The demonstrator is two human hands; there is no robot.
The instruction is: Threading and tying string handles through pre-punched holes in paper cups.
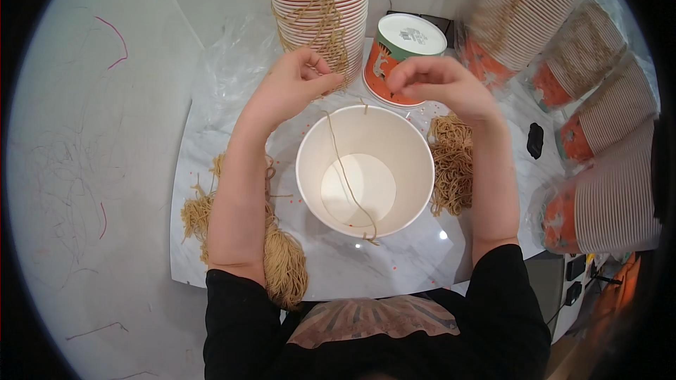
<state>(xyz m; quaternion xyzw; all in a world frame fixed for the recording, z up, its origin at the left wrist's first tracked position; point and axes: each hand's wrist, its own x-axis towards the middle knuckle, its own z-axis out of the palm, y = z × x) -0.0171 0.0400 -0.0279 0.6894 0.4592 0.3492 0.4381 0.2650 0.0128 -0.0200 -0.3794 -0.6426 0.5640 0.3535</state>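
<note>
A white paper bucket [394, 162] stands open on the marble board [352, 267] in front of me. A thin tan string [346, 179] runs from its far rim down across the inside and over the near rim. My left hand [292, 88] pinches the string's upper end just beyond the far left rim. My right hand [440, 84] hovers over the far right rim, fingertips pinched on a short bit of string at the rim.
Tan string bundles lie left [282, 260] and right [451, 162] of the bucket. A tall stack of buckets with strings [320, 7] stands behind, next to an upturned orange-green bucket [401, 53]. Bagged stacks of buckets [598, 134] lie at the right. Clear plastic [225, 63] is at back left.
</note>
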